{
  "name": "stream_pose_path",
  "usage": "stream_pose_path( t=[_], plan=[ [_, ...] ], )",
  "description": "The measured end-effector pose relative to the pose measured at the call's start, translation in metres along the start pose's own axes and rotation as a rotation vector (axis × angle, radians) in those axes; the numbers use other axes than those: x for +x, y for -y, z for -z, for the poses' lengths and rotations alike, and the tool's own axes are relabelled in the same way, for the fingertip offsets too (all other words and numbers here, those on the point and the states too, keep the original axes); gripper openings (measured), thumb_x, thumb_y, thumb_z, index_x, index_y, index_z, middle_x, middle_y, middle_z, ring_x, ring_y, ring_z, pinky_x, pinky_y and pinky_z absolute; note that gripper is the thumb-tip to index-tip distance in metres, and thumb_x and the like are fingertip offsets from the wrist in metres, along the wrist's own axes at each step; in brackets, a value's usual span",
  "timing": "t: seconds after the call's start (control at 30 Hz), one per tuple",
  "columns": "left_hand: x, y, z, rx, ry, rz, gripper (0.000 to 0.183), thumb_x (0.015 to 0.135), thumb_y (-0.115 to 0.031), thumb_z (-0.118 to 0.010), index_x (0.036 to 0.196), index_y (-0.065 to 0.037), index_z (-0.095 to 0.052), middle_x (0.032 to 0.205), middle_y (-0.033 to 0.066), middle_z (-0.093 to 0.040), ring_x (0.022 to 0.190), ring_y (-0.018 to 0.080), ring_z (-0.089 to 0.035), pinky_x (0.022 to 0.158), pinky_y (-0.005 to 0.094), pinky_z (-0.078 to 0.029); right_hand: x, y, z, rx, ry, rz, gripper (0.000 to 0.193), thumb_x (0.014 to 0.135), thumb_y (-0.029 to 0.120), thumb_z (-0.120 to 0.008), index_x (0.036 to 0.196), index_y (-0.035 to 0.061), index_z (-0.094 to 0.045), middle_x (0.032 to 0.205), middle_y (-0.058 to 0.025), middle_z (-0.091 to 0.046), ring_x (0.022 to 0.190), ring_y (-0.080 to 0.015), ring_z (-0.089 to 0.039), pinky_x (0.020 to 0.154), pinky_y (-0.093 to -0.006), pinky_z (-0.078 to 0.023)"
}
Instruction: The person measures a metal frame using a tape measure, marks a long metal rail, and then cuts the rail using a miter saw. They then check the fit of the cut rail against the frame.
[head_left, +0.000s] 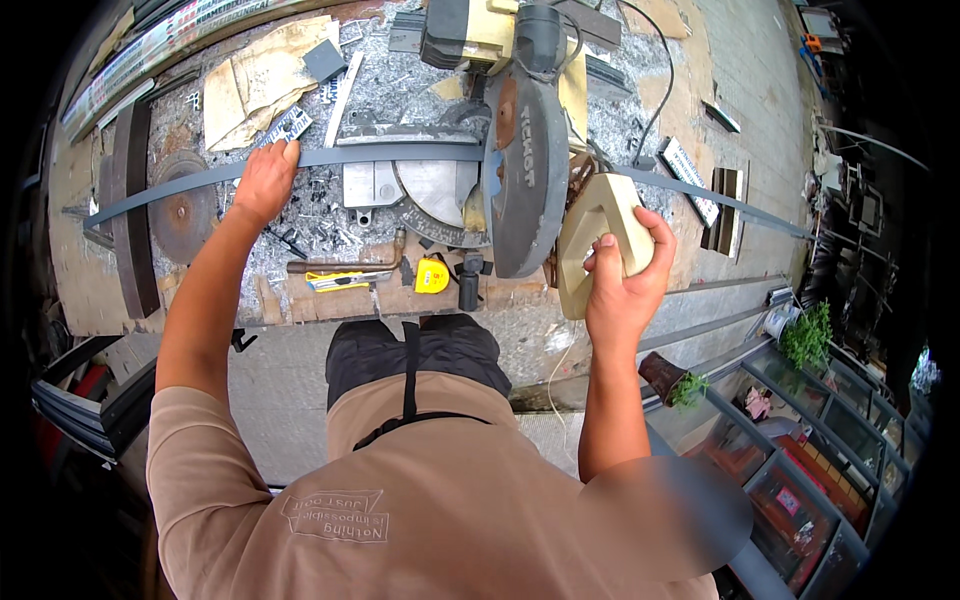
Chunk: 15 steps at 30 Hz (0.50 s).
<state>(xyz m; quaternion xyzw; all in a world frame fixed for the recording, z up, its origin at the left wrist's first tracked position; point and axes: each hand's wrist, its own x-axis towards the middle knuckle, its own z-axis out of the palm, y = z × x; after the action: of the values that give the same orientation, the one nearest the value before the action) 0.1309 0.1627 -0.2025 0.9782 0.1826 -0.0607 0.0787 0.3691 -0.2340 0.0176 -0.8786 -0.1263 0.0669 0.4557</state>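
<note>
A long grey metal bar [395, 153] lies across the bench and under the guard of a miter saw [525, 175], its ends reaching out on both sides. My left hand [268, 182] is closed over the bar, left of the saw base [370, 185]. On the right, my right hand [628, 275] wraps round the saw's cream handle [612, 195], thumb on the inner side. The guard hides the blade and the spot where the bar passes beneath it. Near the front edge lie a yellow tape measure [431, 274], a utility knife [345, 282] and a socket wrench [340, 266].
Metal shavings and offcuts cover the bench [270, 300]. A loose round saw blade [182, 212] and a dark metal block [135, 210] sit at the left. Brown paper [262, 90] lies behind. A black cable [668, 70] runs behind the saw; potted plants [805, 335] stand right.
</note>
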Motion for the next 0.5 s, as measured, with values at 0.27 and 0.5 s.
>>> stream_pose_path(
  t=[0.27,0.5],
  plan=[
    [-0.0003,0.003,-0.0052,0.037,0.005,0.007,0.014,0.094,-0.008,-0.06,0.106,-0.006,-0.052,0.1,0.0159,-0.062,0.1,0.0354,-0.062,0.089,0.0476,-0.046,-0.0018,-0.0016,-0.0003,-0.01,-0.001,0.003,0.042,0.094,0.009,-0.069,0.133,0.0037,-0.055,0.127,-0.0133,-0.061,0.115,-0.0232,-0.061,0.101,-0.0349,-0.048],
    [0.0002,-0.0015,0.0013,0.014,0.002,0.003,0.014,0.094,-0.008,-0.059,0.105,-0.006,-0.052,0.101,0.0156,-0.062,0.101,0.0353,-0.062,0.09,0.0477,-0.046,-0.0007,0.0025,0.0,-0.01,0.0,-0.021,0.043,0.094,0.009,-0.069,0.134,0.0044,-0.055,0.127,-0.0135,-0.061,0.114,-0.0231,-0.061,0.101,-0.035,-0.049]
  ],
)
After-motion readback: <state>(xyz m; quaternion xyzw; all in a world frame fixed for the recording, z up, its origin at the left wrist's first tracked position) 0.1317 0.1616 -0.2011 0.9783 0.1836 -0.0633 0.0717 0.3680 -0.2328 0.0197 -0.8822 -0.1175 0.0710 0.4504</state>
